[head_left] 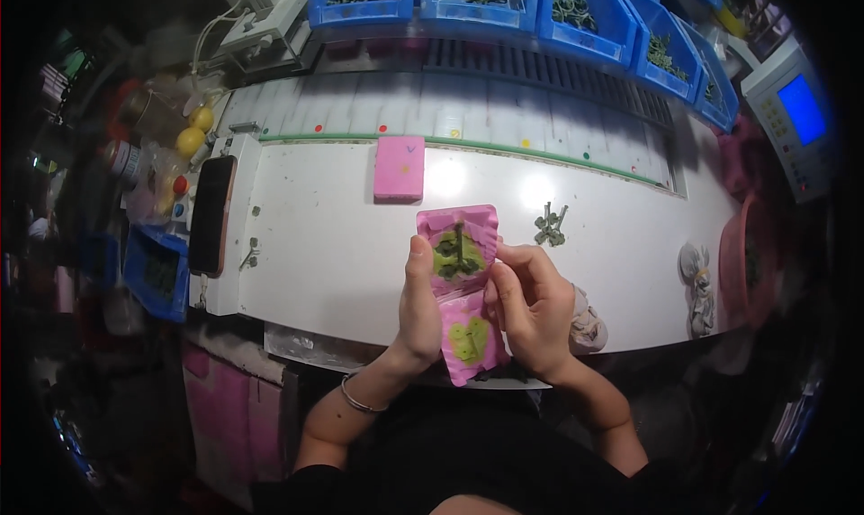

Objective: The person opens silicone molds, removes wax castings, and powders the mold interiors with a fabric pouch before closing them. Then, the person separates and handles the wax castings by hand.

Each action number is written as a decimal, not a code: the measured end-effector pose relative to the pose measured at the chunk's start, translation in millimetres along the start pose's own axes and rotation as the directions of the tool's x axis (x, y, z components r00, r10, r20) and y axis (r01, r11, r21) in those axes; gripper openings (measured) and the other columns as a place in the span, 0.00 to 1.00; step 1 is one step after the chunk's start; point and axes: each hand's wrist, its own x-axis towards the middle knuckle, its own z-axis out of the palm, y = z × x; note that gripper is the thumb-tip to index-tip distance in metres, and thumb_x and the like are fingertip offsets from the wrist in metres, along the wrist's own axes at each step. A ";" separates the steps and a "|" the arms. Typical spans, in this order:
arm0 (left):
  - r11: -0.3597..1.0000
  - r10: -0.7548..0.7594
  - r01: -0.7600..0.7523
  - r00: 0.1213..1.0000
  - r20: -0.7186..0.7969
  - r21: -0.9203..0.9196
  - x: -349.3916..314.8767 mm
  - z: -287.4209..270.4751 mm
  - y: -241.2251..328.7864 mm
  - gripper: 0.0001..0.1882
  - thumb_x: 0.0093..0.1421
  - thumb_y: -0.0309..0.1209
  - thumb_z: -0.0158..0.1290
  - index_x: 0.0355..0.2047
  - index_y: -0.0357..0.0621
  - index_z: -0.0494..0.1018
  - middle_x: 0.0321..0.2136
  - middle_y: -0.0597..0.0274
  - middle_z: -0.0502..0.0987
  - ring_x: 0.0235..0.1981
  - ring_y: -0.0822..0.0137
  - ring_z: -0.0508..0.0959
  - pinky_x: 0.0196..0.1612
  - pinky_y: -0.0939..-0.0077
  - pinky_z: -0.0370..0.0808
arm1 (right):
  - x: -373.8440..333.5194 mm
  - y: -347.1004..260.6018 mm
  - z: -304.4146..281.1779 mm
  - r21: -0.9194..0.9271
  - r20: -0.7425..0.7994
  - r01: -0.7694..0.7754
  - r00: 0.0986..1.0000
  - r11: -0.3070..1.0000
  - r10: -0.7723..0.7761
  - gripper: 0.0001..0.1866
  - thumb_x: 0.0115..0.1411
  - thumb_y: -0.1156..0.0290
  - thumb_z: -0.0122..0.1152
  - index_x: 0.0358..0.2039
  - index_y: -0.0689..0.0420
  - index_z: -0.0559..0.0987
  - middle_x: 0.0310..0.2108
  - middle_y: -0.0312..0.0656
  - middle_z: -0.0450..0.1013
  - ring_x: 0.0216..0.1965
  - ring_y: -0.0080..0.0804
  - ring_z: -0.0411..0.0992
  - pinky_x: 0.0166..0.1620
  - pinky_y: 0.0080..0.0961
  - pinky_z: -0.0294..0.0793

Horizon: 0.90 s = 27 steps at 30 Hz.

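Head view: we are holding an opened pink mould [463,292] over the white table [333,272]'s near edge. Our left hand [418,317] is gripping its left side, thumb upright, remaining fingers hidden. Our right hand [538,312] is pinching its right edge, thumb and forefinger nearly together. A dark green branched piece [460,249] is lying in the upper half.
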 end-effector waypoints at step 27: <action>0.988 0.122 -0.135 0.979 0.164 0.073 9.8 12.8 -18.6 0.32 0.60 0.56 0.41 0.39 0.33 0.67 0.27 0.60 0.72 0.26 0.72 0.73 0.29 0.79 0.71 | 23.8 -62.5 -34.9 0.435 0.215 -0.170 0.973 0.884 0.082 0.07 0.60 0.75 0.52 0.33 0.65 0.66 0.35 0.48 0.72 0.33 0.24 0.72 0.36 0.19 0.74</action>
